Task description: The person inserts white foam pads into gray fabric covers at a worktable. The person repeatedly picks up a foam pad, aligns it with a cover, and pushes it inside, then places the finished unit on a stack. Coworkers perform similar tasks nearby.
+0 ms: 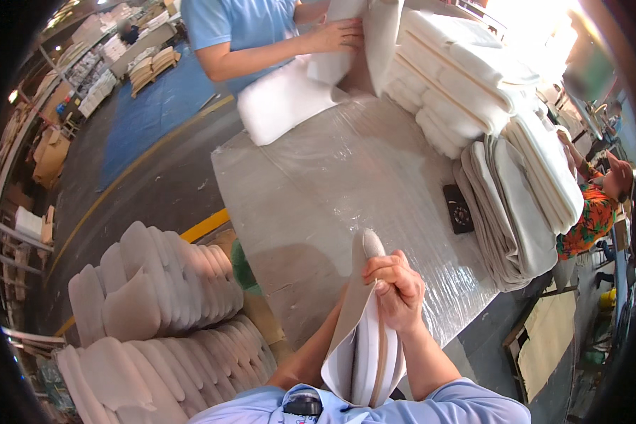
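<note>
Here the right hand [397,290] grips a beige fabric cover [364,332] near its upper end, fingers [389,272] curled tightly over the folded edge so the piece stands upright against the person's chest. White padding shows inside the cover's open lower mouth, which suggests the upright hold keeps the opening spread and the filling from slipping out. The left hand is hidden behind the cover; only its forearm [311,357] shows rising toward it, so I cannot tell whether those fingers are closed or open, though the arm's line suggests it supports the far side.

The cover hangs just over the near edge of the counter [332,184], whose top is wrapped in clear plastic film, probably to keep the pale cloth clean. On the right of the counter sit stacks of folded white pads [466,78] and flattened covers [523,205], within easy reach. A small black device [458,208] lies beside them. Across the counter a co-worker's hand [339,34] holds another white piece [290,95]. To the left, rows of finished cushions [155,275] stand stacked on edge.
</note>
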The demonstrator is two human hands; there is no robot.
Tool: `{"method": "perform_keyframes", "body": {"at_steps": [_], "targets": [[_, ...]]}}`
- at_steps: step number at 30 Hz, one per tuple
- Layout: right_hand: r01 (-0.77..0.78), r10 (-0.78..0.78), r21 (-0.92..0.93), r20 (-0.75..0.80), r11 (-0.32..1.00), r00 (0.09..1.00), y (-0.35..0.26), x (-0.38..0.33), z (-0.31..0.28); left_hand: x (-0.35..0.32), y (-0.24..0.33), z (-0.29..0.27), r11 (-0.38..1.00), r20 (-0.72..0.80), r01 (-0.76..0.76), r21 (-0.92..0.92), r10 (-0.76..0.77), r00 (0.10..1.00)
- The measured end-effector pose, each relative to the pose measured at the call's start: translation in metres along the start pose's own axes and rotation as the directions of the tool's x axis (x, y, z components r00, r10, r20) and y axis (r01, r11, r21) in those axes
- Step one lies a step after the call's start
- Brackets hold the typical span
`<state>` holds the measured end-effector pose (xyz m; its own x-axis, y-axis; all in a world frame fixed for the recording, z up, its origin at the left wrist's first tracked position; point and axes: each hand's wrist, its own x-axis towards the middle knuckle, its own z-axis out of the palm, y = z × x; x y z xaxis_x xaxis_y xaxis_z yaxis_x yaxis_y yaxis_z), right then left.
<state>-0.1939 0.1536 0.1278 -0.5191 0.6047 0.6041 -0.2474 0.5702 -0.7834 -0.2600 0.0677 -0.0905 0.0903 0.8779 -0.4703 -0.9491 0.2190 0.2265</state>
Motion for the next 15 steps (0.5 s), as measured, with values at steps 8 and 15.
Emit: {"method": "perform_keyframes", "body": {"at_steps": [8,15], "targets": [[-0.093,0.093,0.088,0.005,0.992,0.996,0.026,-0.001,0.001,0.061,0.055,-0.001,0.995,0.101,-0.097,-0.012,0.098,0.99],[-0.111,0.1,0.15,0.082,0.982,0.992,0.033,-0.001,0.006,0.064,0.119,0.011,0.955,0.158,-0.276,0.11,0.258,0.953]]}}
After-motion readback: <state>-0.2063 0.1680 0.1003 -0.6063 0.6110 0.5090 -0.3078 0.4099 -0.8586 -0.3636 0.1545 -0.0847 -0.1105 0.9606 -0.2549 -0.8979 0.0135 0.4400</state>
